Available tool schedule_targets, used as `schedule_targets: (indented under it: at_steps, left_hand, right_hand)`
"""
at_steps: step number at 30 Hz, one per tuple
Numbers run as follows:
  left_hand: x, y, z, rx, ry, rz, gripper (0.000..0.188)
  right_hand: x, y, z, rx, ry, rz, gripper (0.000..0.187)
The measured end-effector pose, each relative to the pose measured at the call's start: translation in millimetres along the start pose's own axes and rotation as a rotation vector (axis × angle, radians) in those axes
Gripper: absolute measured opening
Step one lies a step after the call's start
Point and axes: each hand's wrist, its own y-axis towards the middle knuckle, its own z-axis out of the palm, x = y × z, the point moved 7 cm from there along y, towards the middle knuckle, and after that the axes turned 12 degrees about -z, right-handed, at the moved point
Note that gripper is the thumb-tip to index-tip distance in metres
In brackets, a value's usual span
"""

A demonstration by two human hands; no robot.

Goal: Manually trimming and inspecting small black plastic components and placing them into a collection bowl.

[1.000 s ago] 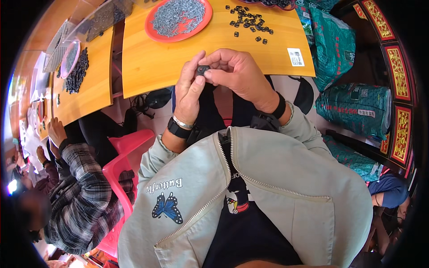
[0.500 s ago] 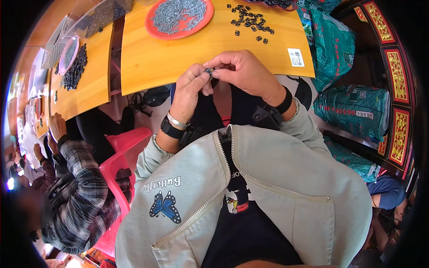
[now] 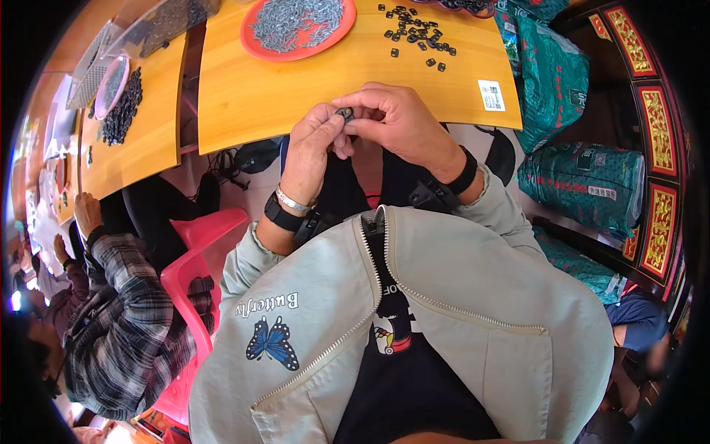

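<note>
By edge of surface [image 3: 251, 100], we pinch small black part [image 3: 346, 113] between left hand [image 3: 310, 140] and right hand [image 3: 403, 124], both grips clamped on it. We judge it light, stiff, maybe slippery; hold by sides.

The wearer's two hands [image 3: 309, 148] share one black piece [image 3: 345, 114]. One red plate [image 3: 292, 56] and one pink chair [image 3: 211, 227] show. Loose pieces [image 3: 421, 45] number in dozens.

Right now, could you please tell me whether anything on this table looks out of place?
Nothing stands out: the silvery pieces lie within the red plate, and the black parts lie in one loose patch.
</note>
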Motion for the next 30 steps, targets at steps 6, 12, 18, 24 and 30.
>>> schedule_targets:
  at_steps: [6, 12, 18, 24, 30]
  left_hand:
    - [-3, -1, -2, 0.027, -0.012, 0.041, 0.021]
    - [-3, -2, -1, 0.048, 0.005, 0.04, 0.022]
    - [-1, -2, 0, 0.048, -0.02, 0.032, 0.022]
    - [4, 0, 0, 0.086, -0.057, 0.017, 0.021]
    - [3, -1, 2, 0.076, -0.074, 0.013, 0.021]
  right_hand:
    - [5, 1, -3, 0.007, -0.09, -0.06, 0.027]
    - [18, 0, -2, 0.007, -0.25, -0.235, 0.029]
    - [26, -2, -1, -0.003, -0.348, -0.29, 0.027]
    - [27, -5, 0, -0.001, -0.434, -0.307, 0.024]
    - [28, -5, 1, -0.006, -0.437, -0.32, 0.022]
